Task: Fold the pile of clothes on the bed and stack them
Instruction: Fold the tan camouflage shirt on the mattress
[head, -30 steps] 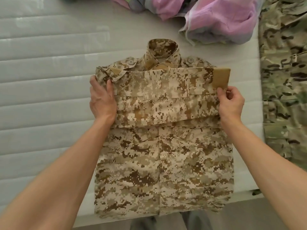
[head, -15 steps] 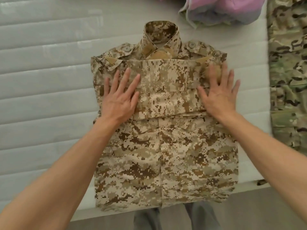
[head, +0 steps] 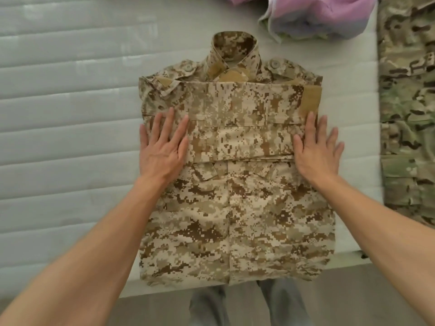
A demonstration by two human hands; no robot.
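A tan desert-camouflage jacket (head: 235, 208) lies flat on the white bed (head: 66, 114), collar away from me, its sleeves folded across the chest in a band. My left hand (head: 162, 149) rests flat with straight fingers on the left end of that band. My right hand (head: 315, 149) lies flat with spread fingers on the right end, just below a tan fabric patch (head: 309, 100). Neither hand holds anything.
A green camouflage garment (head: 407, 114) lies along the right side of the bed. A crumpled pink and lilac cloth (head: 317, 15) sits at the top, beyond the collar. The bed's near edge (head: 164, 292) runs just under the jacket's hem, with my grey trousers below it.
One second ago both hands pinched the ends of the folded sleeve band. They let go, pressed flat on it, and have since slid outward and down toward the band's ends.
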